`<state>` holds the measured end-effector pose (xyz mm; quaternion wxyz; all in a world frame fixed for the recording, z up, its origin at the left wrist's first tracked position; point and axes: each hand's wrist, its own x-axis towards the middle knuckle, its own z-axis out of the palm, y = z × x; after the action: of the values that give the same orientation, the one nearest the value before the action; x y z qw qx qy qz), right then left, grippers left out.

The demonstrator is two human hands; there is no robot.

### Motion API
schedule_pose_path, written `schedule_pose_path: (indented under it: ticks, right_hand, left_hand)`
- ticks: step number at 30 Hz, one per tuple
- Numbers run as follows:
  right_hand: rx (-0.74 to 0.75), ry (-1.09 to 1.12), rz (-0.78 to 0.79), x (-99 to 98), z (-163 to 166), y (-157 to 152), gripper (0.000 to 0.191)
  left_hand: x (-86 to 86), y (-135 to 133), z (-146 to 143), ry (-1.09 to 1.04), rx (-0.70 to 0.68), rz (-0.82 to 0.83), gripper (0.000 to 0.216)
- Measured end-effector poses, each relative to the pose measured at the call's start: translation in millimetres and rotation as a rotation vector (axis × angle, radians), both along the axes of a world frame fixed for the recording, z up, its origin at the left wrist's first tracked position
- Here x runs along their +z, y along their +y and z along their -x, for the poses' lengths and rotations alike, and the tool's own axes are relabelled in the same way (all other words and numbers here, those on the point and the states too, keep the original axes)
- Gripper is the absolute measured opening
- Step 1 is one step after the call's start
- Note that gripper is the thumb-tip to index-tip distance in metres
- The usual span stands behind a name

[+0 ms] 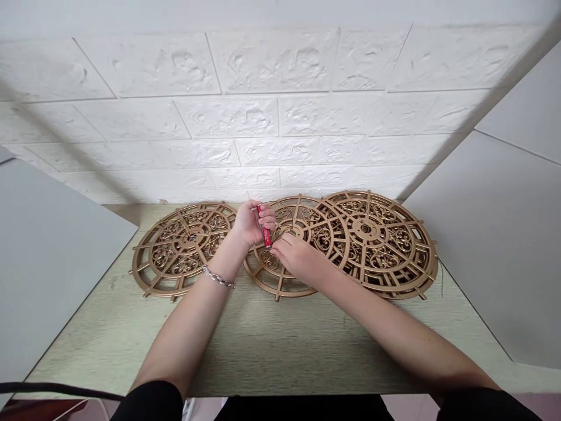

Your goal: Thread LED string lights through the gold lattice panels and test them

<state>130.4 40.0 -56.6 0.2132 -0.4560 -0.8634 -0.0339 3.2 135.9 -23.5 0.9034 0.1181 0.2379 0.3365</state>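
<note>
My left hand (253, 222) is closed around a red battery (265, 225), which stands slanted in the fingers. Thin dark wires run near its ends and loop over the gold disc behind it. At the battery's lower end, my right hand (293, 256) has its fingertips pinched together; what they hold is too small to make out. Below both hands lies a round gold openwork disc (279, 286) with scroll patterns and a ring at its centre.
Another gold openwork disc (151, 280) lies to the left. A stack of similar discs (394, 290) is on the right, overlapped with the middle one. White brick-patterned wall (245, 114) closes off the back of the pale wooden table (272, 345); grey panels (495, 234) flank it.
</note>
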Motion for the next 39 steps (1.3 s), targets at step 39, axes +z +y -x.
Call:
schedule_pose_path:
  ticks: [39]
  right_hand:
    - [-0.082,-0.101,-0.005,19.8,-9,0,0.025]
  left_hand:
    - [7.1,-15,-15,-0.005,0.304,0.042,0.012]
